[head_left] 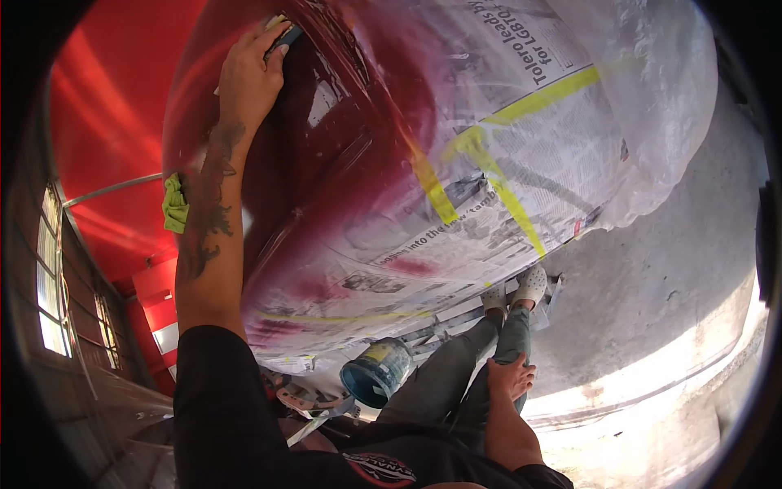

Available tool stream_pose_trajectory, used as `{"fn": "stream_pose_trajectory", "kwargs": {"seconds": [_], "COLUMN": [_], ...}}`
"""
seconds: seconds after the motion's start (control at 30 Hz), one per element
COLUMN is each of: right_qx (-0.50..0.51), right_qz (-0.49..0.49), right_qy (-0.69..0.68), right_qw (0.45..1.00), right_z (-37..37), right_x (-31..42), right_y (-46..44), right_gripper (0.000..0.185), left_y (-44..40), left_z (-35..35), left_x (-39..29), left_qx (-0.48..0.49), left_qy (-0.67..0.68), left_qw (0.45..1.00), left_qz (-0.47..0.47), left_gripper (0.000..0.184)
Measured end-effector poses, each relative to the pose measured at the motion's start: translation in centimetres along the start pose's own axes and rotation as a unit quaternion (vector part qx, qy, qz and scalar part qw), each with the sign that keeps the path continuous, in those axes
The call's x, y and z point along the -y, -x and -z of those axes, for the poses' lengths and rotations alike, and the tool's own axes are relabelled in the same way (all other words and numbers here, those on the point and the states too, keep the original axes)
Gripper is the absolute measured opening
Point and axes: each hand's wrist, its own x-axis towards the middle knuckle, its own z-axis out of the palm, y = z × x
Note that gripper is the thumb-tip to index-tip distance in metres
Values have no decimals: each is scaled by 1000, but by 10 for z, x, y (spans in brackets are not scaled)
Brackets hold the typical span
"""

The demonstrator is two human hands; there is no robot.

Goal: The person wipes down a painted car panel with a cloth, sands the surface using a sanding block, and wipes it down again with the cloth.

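Note:
My left hand (251,69) reaches far forward over a dark red, glossy car panel (293,138). Its fingers are closed around a small dark block with a yellowish edge (287,34), held against the panel; most of the block is hidden by the hand. Wet-looking reflections show on the paint beside it. A crumpled green cloth (174,204) lies at the panel's left edge, close to my forearm. My right hand (510,377) rests on my leg near the knee, fingers apart and holding nothing.
Newspaper (562,155) fixed with yellow tape (521,216) covers the surface beside the panel, with clear plastic sheeting (668,106) past it. A blue bucket (376,372) stands below, left of my legs. Bright red bodywork (114,90) is at the left.

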Motion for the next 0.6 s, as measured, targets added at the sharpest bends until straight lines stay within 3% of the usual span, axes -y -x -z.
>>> {"fn": "stream_pose_trajectory", "kwargs": {"seconds": [0.07,0.17,0.37,0.47,0.6], "right_qx": [8,12,14,13,16], "right_qz": [-4,-8,-8,-10,-6], "right_qy": [1,3,5,1,4], "right_qw": [1000,1000,1000,1000,1000], "right_z": [1,3,5,4,7], "right_x": [3,5,2,4,5], "right_y": [1,0,0,0,1], "right_gripper": [95,95,95,95,95], "left_y": [17,14,20,45,19], "left_z": [3,8,7,17,5], "left_x": [-15,-19,-31,-42,-19], "left_qx": [-44,-5,-2,10,-44], "left_qy": [-59,-7,-14,-47,-31], "left_qw": [993,1000,1000,997,996], "left_qz": [-88,-21,11,-67,-75], "left_gripper": [34,35,37,36,36]}}
